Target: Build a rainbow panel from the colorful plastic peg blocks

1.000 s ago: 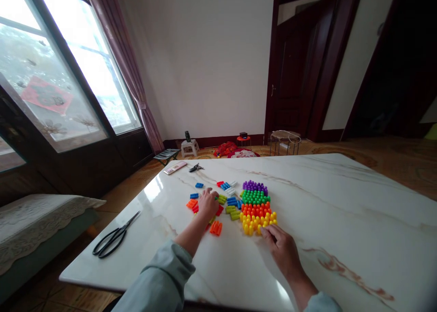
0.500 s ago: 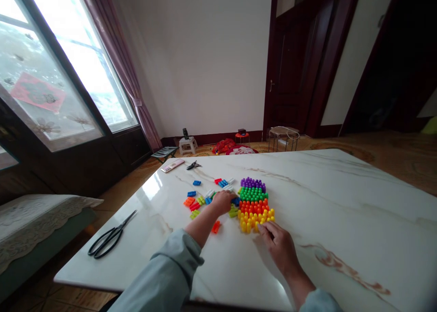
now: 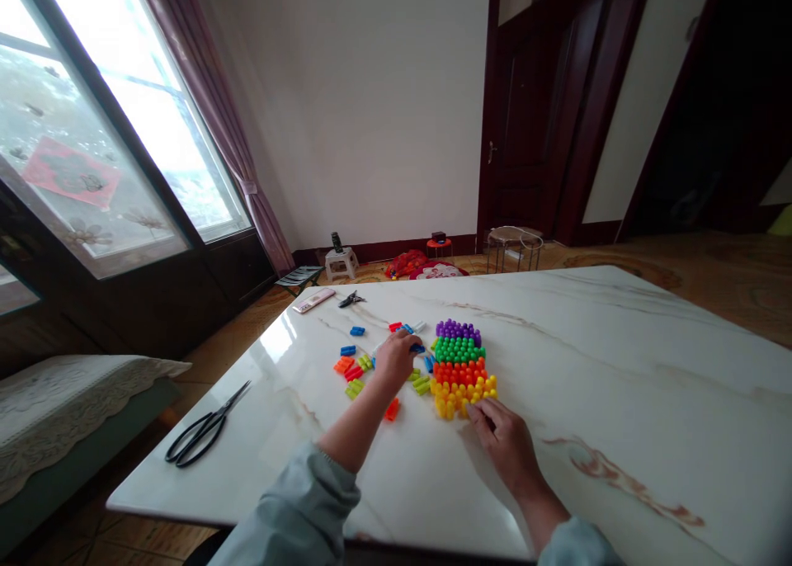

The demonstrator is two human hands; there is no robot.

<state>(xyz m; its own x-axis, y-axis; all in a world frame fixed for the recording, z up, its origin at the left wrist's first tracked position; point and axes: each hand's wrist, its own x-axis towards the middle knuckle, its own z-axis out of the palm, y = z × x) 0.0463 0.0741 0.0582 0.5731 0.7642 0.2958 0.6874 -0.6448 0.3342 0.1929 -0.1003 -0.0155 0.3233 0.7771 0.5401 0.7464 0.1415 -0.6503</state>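
Note:
A block of joined plastic pegs (image 3: 460,366) lies on the white marble table (image 3: 619,401), in purple, green, orange and yellow rows. My right hand (image 3: 504,442) rests at its near yellow edge, fingers curled against the pieces. My left hand (image 3: 397,358) lies over the loose pieces just left of the block, fingers bent around a blue piece (image 3: 417,348). Loose orange, red, blue and lime pieces (image 3: 352,372) are scattered further left. One orange piece (image 3: 392,409) lies nearer to me.
Black scissors (image 3: 204,432) lie near the table's left edge. A pink flat object (image 3: 313,300) and a small dark tool (image 3: 351,299) sit at the far left corner. Beyond the table are low stools (image 3: 512,244), a window with a curtain, and a dark door.
My left hand moved right from the loose orange pieces to the pieces beside the block, then back a little. The orange pieces it covered now show. My right hand stayed at the yellow edge.

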